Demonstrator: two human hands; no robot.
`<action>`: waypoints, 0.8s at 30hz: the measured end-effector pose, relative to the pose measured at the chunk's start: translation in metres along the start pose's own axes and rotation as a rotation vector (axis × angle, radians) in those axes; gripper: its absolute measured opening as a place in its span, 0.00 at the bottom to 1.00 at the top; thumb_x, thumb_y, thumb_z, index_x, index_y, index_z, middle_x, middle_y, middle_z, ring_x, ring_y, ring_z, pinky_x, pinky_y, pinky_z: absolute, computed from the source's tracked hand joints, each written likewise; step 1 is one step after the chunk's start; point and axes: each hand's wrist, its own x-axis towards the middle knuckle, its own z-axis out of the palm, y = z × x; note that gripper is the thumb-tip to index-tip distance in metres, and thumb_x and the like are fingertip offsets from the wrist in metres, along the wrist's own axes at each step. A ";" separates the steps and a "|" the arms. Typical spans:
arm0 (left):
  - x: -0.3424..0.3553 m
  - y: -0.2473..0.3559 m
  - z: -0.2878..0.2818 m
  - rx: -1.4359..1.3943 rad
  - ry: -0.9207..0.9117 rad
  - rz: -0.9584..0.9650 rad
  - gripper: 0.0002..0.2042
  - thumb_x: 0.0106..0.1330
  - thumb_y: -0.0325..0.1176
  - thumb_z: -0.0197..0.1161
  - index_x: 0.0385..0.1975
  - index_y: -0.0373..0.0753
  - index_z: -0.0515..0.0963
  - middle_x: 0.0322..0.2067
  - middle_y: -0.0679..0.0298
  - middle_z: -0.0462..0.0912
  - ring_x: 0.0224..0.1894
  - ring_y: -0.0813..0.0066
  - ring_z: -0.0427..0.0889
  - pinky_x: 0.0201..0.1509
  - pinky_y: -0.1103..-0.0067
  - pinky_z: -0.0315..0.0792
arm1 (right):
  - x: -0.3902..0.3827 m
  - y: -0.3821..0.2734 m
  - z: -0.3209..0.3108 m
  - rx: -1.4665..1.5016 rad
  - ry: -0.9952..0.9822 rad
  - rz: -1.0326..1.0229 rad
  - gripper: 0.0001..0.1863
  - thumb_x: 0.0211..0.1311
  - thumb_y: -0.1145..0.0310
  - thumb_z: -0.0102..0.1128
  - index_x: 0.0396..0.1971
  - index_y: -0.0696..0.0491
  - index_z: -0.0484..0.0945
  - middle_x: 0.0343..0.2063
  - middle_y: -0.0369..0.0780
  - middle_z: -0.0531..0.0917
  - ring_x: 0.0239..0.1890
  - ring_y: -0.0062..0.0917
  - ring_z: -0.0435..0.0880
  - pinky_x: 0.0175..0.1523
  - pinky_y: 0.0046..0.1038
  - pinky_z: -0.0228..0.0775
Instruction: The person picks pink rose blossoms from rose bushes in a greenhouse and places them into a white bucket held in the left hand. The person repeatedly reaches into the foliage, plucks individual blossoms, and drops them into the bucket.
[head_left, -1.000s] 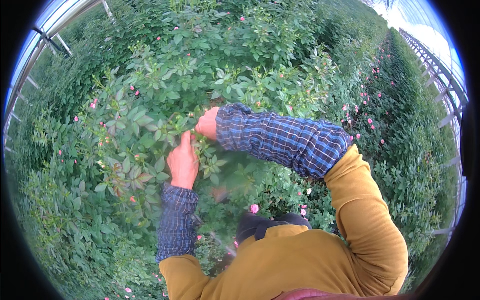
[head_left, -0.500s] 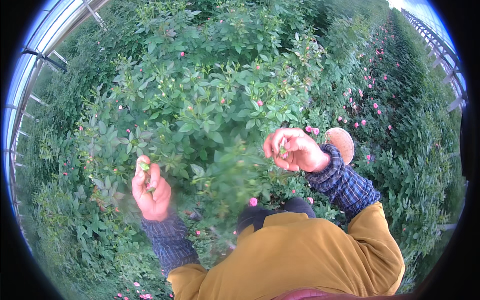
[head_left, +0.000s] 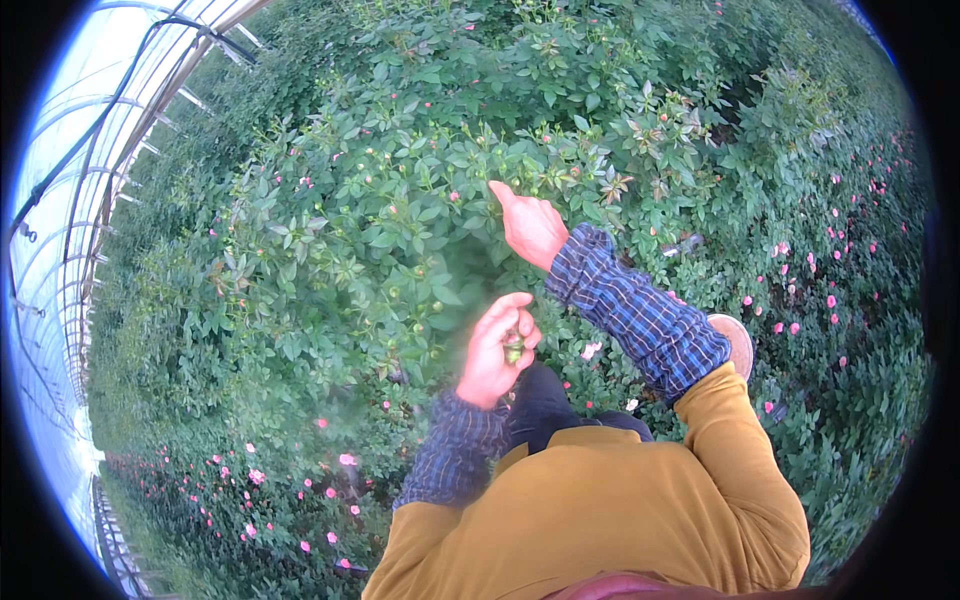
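Note:
My left hand (head_left: 490,355) is in front of my body, palm up, with its fingers curled around green flower buds (head_left: 514,348). Farther up and slightly to the right, my right hand (head_left: 533,228) reaches in among the leaves of a rose bush (head_left: 400,215). One finger of it points out toward the stems, while the others are folded under, so what they hold is hidden. Small green buds and a pink bud (head_left: 454,197) stand on the bush near that fingertip.
A round, pale tan object (head_left: 735,345) shows beside my right sleeve. Pink roses (head_left: 794,328) dot the plants on the right, and more pink blooms (head_left: 256,477) are at lower left. Curved greenhouse framing (head_left: 105,150) runs along the left edge.
My left hand has swung right to the front of my body, still holding buds. My right hand has moved up and left into the foliage and turned its back upward. The view has shifted.

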 end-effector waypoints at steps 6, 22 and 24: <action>0.087 0.020 -0.030 0.554 0.356 0.354 0.12 0.67 0.28 0.46 0.48 0.37 0.70 0.21 0.69 0.72 0.18 0.83 0.68 0.13 0.85 0.58 | 0.034 0.021 -0.004 -0.175 0.002 -0.059 0.07 0.54 0.74 0.48 0.35 0.55 0.66 0.19 0.49 0.79 0.24 0.45 0.80 0.30 0.45 0.72; 0.189 0.079 -0.050 1.314 0.654 0.947 0.11 0.65 0.29 0.51 0.44 0.41 0.77 0.30 0.50 0.81 0.29 0.52 0.80 0.33 0.67 0.72 | -0.032 0.063 -0.035 -0.137 -0.040 -0.112 0.10 0.49 0.72 0.54 0.33 0.50 0.68 0.19 0.44 0.78 0.21 0.45 0.77 0.24 0.44 0.67; 0.192 0.086 -0.051 1.314 0.682 0.948 0.14 0.63 0.30 0.52 0.48 0.43 0.74 0.27 0.50 0.81 0.27 0.50 0.79 0.32 0.64 0.72 | -0.039 0.062 -0.037 -0.116 -0.053 -0.125 0.08 0.50 0.72 0.53 0.32 0.49 0.68 0.17 0.44 0.77 0.21 0.45 0.77 0.24 0.45 0.67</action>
